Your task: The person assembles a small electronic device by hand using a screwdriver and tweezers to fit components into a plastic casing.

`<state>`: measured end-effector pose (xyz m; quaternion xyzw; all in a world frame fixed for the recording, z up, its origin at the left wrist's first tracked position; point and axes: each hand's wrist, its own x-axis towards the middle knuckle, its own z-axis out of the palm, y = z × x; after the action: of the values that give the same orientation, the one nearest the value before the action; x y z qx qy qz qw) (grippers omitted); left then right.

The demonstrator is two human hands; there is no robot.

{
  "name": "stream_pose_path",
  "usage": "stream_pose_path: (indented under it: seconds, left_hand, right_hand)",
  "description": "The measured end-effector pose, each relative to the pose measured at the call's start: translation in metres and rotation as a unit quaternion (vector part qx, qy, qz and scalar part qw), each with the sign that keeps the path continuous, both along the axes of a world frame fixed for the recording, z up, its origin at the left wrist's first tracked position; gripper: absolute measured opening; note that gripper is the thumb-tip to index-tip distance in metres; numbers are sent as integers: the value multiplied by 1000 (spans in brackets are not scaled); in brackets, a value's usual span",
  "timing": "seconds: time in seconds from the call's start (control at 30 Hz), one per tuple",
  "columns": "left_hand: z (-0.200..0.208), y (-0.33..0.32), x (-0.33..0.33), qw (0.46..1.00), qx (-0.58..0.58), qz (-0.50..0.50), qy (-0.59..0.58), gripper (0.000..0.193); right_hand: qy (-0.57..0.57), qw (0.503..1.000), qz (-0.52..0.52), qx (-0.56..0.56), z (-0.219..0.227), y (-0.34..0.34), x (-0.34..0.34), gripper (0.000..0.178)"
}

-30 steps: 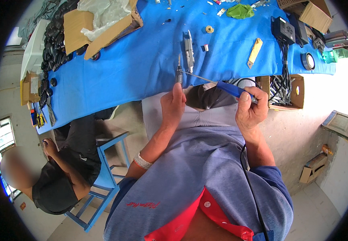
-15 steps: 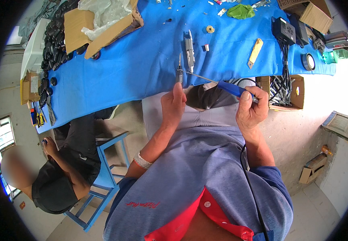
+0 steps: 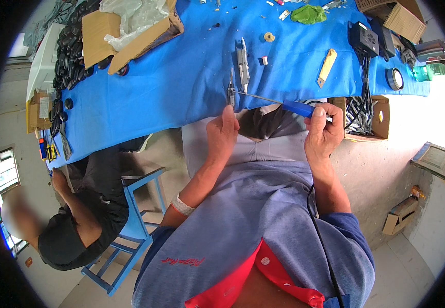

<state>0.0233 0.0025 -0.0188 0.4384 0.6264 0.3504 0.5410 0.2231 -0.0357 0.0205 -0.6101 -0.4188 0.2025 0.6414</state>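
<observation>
1 slim part (image 3: 230, 95) juts forward from the pinching left hand (image 3: 222, 134), right hand (image 3: 323, 134) gripping a screwdriver (image 3: 298, 108).

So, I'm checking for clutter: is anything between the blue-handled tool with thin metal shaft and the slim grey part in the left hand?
Nothing visible: the blue-handled tool in the right hand points at the grey part in the left hand; contact is too fine to tell.
</observation>
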Motion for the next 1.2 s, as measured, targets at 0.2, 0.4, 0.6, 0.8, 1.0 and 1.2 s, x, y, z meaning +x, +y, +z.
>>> stream_pose_path:
  seconds: [0.2, 0.4, 0.6, 0.8, 1.0, 1.2]
  left_hand:
    - [-1, 0, 1, 1000, 9, 2, -22, 66]
    - [-5, 0, -1, 1000, 4, -10, -12, 67]
    - [-2, 0, -1, 1000, -13, -5, -26, 66]
    - [3, 0, -1, 999, -20, -5, -33, 66]
    - [0, 0, -2, 1000, -2, -18, -22, 67]
    - [-1, 0, -2, 1000, -13, -14, -20, 67]
  right_hand:
    - [-9, 1000, -3, 24, 1, -2, -2, 15]
    - [-39, 998, -3, 42, -1, -4, -2, 15]
    - [-33, 998, -1, 47, -3, -4, -2, 16]
    - [-28, 998, -1, 49, -4, -4, -3, 16]
    - [-23, 998, 0, 50, -4, -4, -3, 16]
    - [-24, 999, 2, 45, -4, -5, -3, 16]
